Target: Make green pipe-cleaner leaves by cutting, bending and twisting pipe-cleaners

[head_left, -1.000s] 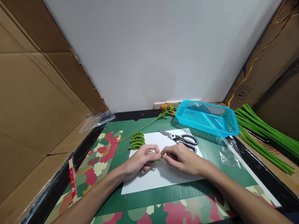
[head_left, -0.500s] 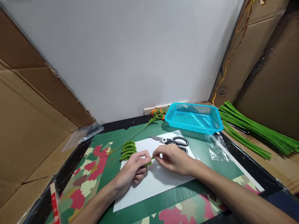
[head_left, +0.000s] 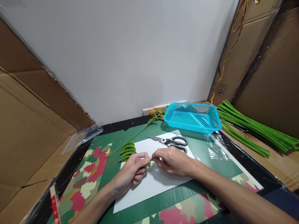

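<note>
My left hand (head_left: 136, 169) is closed, its thumb and fingers pinching a short green pipe cleaner (head_left: 147, 165) above a white sheet of paper (head_left: 130, 199). From the right, my right hand (head_left: 171, 160) pinches the end of the same pipe cleaner, fingertips almost meeting those of the left. Most of the piece is hidden by the fingers. Beyond my left hand lies a row of several bent green pipe cleaner pieces (head_left: 128, 151). Scissors (head_left: 167, 141) with black and grey handles rest on the paper behind my right hand, blades pointing left.
A blue plastic basket (head_left: 192, 127) stands at the back. Beside it lies an orange and green pipe cleaner flower (head_left: 155, 116) with a long stem. Long green pipe cleaners (head_left: 254, 127) lie at the right. A rubber band (head_left: 111, 164) is on the green mat, with cardboard walls on both sides.
Both hands hold nearly the same place, with only slight finger movement at the pipe cleaner. The whole view has shifted a little.
</note>
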`<state>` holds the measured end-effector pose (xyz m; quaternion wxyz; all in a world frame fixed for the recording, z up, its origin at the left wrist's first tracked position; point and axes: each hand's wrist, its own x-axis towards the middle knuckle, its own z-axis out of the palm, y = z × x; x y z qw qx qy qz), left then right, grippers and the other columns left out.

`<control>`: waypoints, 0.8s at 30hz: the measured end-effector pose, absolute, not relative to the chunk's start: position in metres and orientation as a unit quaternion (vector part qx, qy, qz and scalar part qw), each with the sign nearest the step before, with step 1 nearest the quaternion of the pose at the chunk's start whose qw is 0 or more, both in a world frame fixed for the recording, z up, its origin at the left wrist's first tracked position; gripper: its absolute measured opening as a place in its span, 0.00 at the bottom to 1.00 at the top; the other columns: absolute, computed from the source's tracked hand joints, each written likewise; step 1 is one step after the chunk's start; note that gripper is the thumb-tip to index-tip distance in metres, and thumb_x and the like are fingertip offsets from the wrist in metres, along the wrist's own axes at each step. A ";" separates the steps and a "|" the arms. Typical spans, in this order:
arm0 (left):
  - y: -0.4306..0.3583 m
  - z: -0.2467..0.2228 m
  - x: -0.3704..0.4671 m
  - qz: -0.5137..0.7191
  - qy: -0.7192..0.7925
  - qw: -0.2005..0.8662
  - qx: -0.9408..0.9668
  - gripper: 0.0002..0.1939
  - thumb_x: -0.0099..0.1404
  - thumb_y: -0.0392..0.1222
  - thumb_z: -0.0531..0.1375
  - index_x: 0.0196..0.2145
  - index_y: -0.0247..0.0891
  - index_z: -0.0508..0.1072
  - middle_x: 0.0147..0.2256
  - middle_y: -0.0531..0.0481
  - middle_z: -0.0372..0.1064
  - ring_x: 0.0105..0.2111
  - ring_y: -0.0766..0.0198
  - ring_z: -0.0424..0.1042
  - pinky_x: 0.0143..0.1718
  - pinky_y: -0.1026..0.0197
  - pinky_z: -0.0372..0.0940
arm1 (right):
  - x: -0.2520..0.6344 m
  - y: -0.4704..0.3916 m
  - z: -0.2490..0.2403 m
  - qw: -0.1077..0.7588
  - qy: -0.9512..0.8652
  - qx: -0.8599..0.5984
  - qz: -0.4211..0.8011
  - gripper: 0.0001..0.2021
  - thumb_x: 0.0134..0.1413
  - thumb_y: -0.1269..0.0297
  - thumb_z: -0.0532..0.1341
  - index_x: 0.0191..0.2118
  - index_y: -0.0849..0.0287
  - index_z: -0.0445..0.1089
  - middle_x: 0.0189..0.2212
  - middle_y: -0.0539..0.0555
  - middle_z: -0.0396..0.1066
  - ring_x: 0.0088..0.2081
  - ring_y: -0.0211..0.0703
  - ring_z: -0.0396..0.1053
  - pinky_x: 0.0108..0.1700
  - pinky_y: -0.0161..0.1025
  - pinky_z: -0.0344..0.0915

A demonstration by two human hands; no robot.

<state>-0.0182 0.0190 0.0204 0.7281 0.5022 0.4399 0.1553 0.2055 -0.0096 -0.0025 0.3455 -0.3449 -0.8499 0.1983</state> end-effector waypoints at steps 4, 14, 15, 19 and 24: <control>0.018 0.020 -0.018 0.156 0.426 0.729 0.513 0.26 0.65 0.63 0.67 0.32 0.44 0.58 0.18 0.68 0.40 0.17 0.75 0.33 0.14 0.71 0.33 | 0.202 -0.011 -0.005 0.355 -0.840 -0.349 0.217 0.06 0.67 0.75 0.57 0.42 0.60 0.70 0.34 0.53 0.75 0.32 0.40 0.67 0.35 0.34 0.56; 0.017 0.011 -0.019 0.191 0.390 0.726 0.533 0.21 0.70 0.59 0.65 0.34 0.44 0.60 0.18 0.68 0.42 0.15 0.75 0.35 0.12 0.72 0.36 | 0.199 -0.009 -0.010 0.371 -0.811 -0.380 0.247 0.07 0.67 0.75 0.56 0.42 0.59 0.71 0.32 0.51 0.74 0.30 0.39 0.64 0.35 0.34 0.55; 0.017 0.011 -0.019 0.198 0.385 0.724 0.537 0.20 0.71 0.58 0.64 0.34 0.44 0.61 0.18 0.68 0.43 0.15 0.75 0.36 0.12 0.72 0.37 | 0.198 -0.009 -0.010 0.382 -0.799 -0.383 0.263 0.07 0.67 0.74 0.57 0.42 0.59 0.71 0.31 0.51 0.74 0.29 0.38 0.65 0.35 0.34 0.56; 0.018 0.014 -0.018 0.217 0.365 0.713 0.558 0.17 0.72 0.56 0.64 0.35 0.43 0.64 0.19 0.67 0.47 0.14 0.76 0.39 0.12 0.73 0.40 | 0.193 -0.011 -0.004 0.421 -0.741 -0.385 0.354 0.07 0.68 0.73 0.57 0.40 0.59 0.73 0.27 0.48 0.74 0.26 0.35 0.65 0.33 0.32 0.58; 0.018 0.019 -0.021 0.218 0.350 0.696 0.588 0.16 0.73 0.55 0.63 0.36 0.41 0.67 0.20 0.65 0.50 0.15 0.77 0.42 0.14 0.73 0.44 | 0.191 -0.014 0.004 0.451 -0.664 -0.340 0.489 0.13 0.72 0.65 0.57 0.34 0.60 0.72 0.26 0.49 0.71 0.24 0.34 0.63 0.28 0.32 0.58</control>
